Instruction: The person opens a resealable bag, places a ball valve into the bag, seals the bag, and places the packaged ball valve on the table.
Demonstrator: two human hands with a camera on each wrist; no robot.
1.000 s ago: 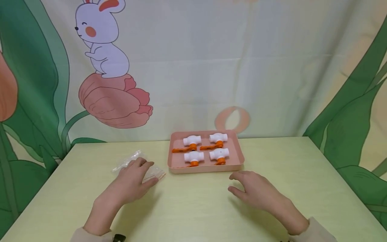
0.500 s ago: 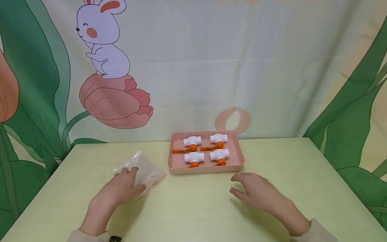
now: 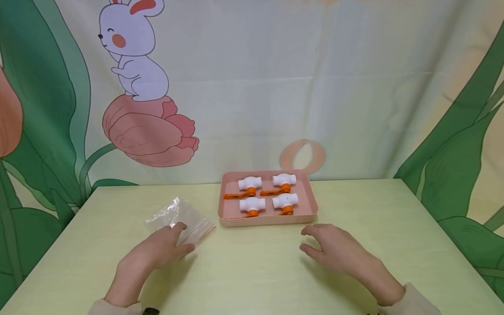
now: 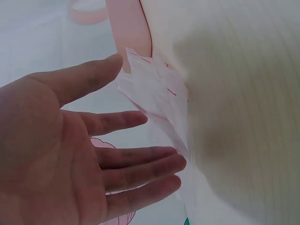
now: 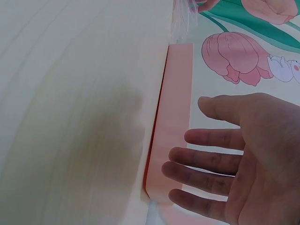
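Observation:
Clear plastic zip bags (image 3: 185,218) with red seal lines lie on the left of the table, apparently stacked. Over their near edge hovers my left hand (image 3: 159,247), thumb and fingers spread, holding nothing; its palm and straight fingers show in the left wrist view beside the bag (image 4: 154,89). My right hand (image 3: 340,249) is held above the table in front of the pink tray (image 3: 267,221), its fingers extended and holding nothing. Several white ball valves (image 3: 252,204) with orange handles (image 3: 240,194) lie in the tray in two rows. The tray's front wall (image 5: 173,108) fills the middle of the right wrist view.
The pale yellow table (image 3: 252,275) ends at the back against a printed cloth (image 3: 252,87) with a rabbit and flowers. The tray stands near that back edge, just right of the bags.
My left hand has drawn back toward me and left, uncovering more of the bags. The right hand has barely moved. Tray and valves stay where they were.

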